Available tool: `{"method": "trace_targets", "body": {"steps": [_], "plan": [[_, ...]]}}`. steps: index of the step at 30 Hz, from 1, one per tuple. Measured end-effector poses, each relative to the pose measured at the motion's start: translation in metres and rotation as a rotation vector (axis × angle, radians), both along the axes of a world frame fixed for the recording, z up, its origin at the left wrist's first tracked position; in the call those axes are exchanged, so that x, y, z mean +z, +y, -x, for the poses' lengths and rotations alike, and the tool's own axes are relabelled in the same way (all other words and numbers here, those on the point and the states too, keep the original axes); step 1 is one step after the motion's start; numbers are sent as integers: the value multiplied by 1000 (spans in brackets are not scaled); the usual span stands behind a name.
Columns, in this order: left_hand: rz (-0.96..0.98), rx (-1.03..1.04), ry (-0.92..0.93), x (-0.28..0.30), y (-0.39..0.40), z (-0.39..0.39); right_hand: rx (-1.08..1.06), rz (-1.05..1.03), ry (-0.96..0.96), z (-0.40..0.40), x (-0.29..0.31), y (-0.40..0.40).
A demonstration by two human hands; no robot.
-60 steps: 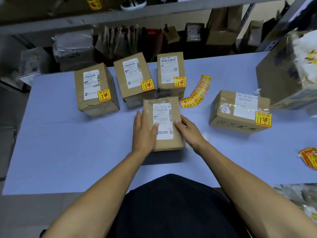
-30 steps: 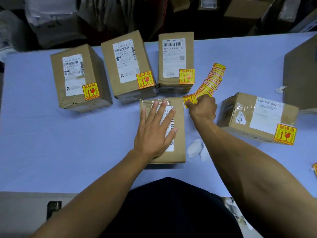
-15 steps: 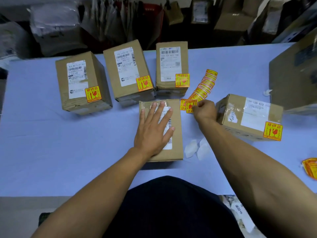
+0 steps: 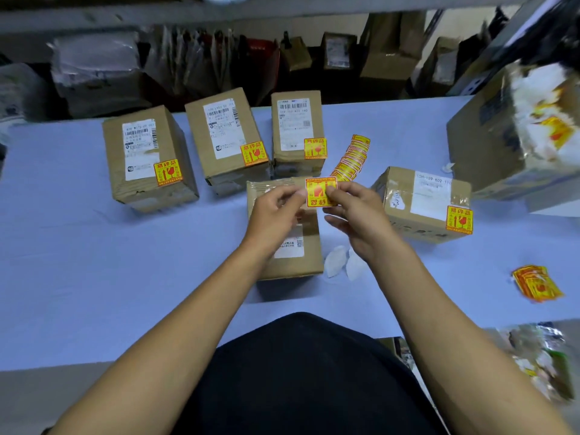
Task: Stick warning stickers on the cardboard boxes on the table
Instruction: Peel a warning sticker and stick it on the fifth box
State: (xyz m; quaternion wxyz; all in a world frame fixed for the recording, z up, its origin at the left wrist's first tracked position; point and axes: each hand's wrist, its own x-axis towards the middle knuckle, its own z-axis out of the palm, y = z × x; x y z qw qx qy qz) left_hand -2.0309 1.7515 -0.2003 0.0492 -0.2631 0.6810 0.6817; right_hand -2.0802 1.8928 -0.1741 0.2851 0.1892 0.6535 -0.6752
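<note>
Both hands have come off their earlier spots: the left hand [image 4: 276, 205] has lifted from the unlabelled cardboard box [image 4: 284, 227], and the right hand [image 4: 351, 211] has brought one warning sticker [image 4: 321, 191] away from the fanned sticker strip [image 4: 351, 158]. Each now pinches a side edge of it, held above the box (print upside down to the wearer). It looks thin, light and floppy, so gripping by the edges seems wisest; its backing probably needs peeling first.
</note>
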Motion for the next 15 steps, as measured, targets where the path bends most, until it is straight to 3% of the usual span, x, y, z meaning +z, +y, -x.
{"method": "trace_targets", "body": {"steps": [2,7,9,12,15], "plan": [[-179,24,11,11,3,-6,34,62,36,-12,11,-2],[-262,67,22,26,3,-22,125,-28,226,-34,20,-5],[-332,141,-11,31,-2,-25,212,-279,539,-38,18,0],[-516,249,-116,37,-16,-27,508,-574,1025,-41,13,9],[-674,272,-255,40,-28,-30,620,-657,1213,-41,9,8]]}}
